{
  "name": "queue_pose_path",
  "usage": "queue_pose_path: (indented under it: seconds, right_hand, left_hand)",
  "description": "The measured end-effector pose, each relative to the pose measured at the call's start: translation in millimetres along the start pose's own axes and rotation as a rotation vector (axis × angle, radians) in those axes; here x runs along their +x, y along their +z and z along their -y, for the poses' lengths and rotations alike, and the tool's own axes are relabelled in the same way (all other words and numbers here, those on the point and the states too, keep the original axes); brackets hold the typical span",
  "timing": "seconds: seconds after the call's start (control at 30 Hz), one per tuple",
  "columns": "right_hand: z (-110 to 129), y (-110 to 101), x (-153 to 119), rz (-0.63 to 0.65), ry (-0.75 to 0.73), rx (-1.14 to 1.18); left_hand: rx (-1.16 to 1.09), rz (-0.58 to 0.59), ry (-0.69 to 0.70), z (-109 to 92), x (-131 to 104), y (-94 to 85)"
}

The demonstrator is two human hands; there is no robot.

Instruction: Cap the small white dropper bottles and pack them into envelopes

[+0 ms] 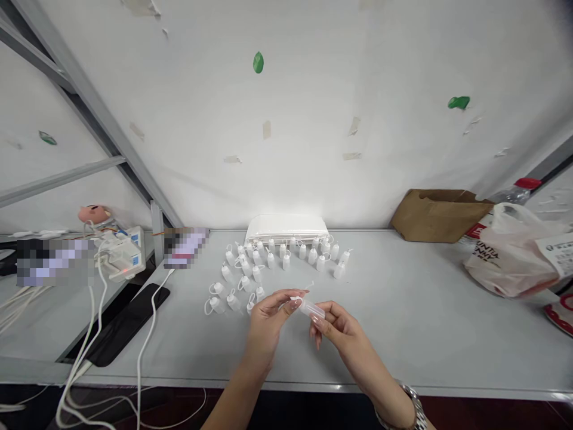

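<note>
A small translucent squeeze bottle [312, 309] lies tilted between my two hands, above the front middle of the table. My left hand [274, 313] pinches its cap end, where a thin white strap sticks up. The fingers of my right hand [333, 325] are closed round the bottle's base end. Beyond my hands stand several like bottles [286, 261] with white caps and looped straps. A few more bottles [218, 305] are just left of my left hand, one of them partly hidden behind it.
A stack of white sheets or bags [286, 226] lies against the wall. On the right are a brown paper bag [441, 218] and a plastic bag [510, 257]. A black phone [129, 325], white cables [150, 334] and a power strip [123, 257] are on the left.
</note>
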State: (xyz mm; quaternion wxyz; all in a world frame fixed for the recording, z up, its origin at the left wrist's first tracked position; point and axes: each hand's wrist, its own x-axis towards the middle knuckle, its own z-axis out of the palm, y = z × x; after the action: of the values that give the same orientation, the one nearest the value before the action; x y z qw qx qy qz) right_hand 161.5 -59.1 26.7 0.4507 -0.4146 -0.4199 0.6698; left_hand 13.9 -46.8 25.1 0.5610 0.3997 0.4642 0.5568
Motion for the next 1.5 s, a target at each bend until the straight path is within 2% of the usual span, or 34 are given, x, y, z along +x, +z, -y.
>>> queue_pose_path:
  seconds: [0.17,0.33,0.4,0.6,0.67,0.77,0.83,1.03,1.1,1.2,1.27,1.43,1.5]
  right_hand:
    - [-1,-3,-1,0.097,0.112,-0.049]
    - [-10,-5,0,-0.039,-0.108,-0.159]
    - [-10,-5,0,-0.051,-0.114,-0.171]
    - [-6,0,-1,0.104,-0.026,-0.177]
    - [-9,0,-2,0.052,-0.083,-0.207]
    - [-14,-1,-3,-0.092,-0.189,-0.311]
    - [-14,0,-3,-0.105,-0.191,-0.321]
    - [-10,4,-1,0.136,0.053,-0.067]
    - [-11,3,-1,0.116,0.013,-0.090]
    - [-12,1,-1,0.005,-0.129,-0.169]
    - [-12,-2,-1,0.004,-0.109,-0.157]
    - [-5,-6,3,0.319,0.171,0.179]
    - [-4,-7,3,0.329,0.192,0.239]
  left_hand:
    - [-0.004,0.042,0.020,-4,-2,0.2]
    - [-0.004,-0.036,-0.051,-4,-3,1.3]
    - [-0.007,-0.045,-0.053,-3,-3,1.8]
    - [-0.010,0.004,-0.021,-4,-2,2.1]
    - [-0.022,-0.014,-0.032,-3,-1,1.6]
    - [-0.018,-0.045,-0.038,-1,-1,0.9]
    - [-0.014,-0.047,-0.008,1,-1,0.6]
    - [-0.018,0.008,0.061,1,-2,1.3]
    - [0.006,-0.010,0.060,0,-3,1.7]
    - [0.057,-0.048,0.069,-1,-4,1.7]
    - [0.079,-0.036,0.075,-2,-4,1.0]
    - [0.077,0.059,0.069,-3,-4,-0.6]
    - [0.075,0.069,0.032,-3,-3,-0.1]
